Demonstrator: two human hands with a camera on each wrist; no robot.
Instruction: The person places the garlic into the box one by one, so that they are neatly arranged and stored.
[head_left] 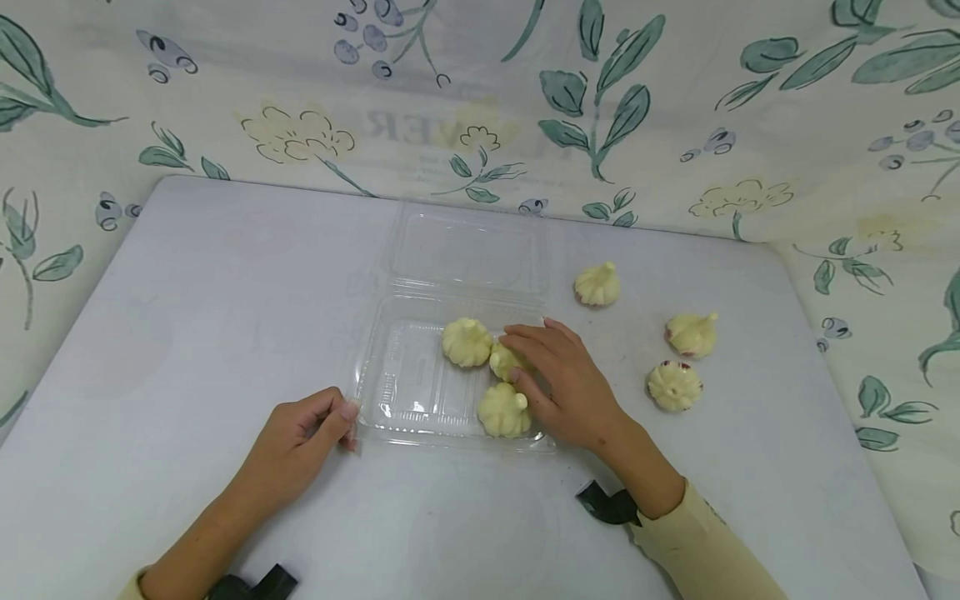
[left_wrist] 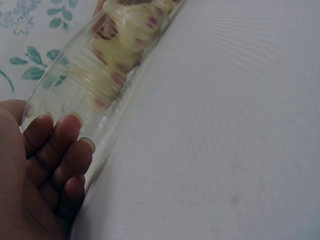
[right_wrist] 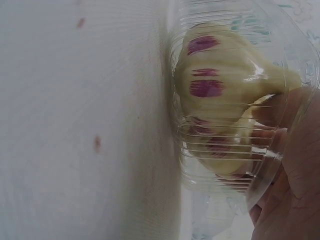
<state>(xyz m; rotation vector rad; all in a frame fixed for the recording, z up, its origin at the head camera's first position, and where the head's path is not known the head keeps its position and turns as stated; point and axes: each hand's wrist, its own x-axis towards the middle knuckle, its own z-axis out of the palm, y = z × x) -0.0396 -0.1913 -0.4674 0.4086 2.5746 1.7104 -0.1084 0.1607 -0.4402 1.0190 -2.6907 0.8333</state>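
Observation:
A clear plastic clamshell box (head_left: 405, 375) lies open on the table, its lid (head_left: 468, 250) folded back on the far side. My left hand (head_left: 296, 442) pinches the box's left rim between thumb and fingers. Inside, toward the right, sit three pale garlic bulbs. My right hand (head_left: 566, 387) reaches over the right wall and grips the middle garlic bulb (head_left: 503, 362) with thumb and fingers, partly hiding it. One garlic bulb (head_left: 467, 342) lies to its left, another garlic bulb (head_left: 504, 410) nearer me. Purple streaks show on a garlic bulb (right_wrist: 220, 75) through the box wall in the right wrist view.
Right of the box, three more bulbs rest on the white table (head_left: 187, 333): a far garlic bulb (head_left: 597, 285), a garlic bulb (head_left: 691, 335) farther right, and a garlic bulb (head_left: 674, 386) just below that. A floral cloth (head_left: 450, 100) hangs behind the table.

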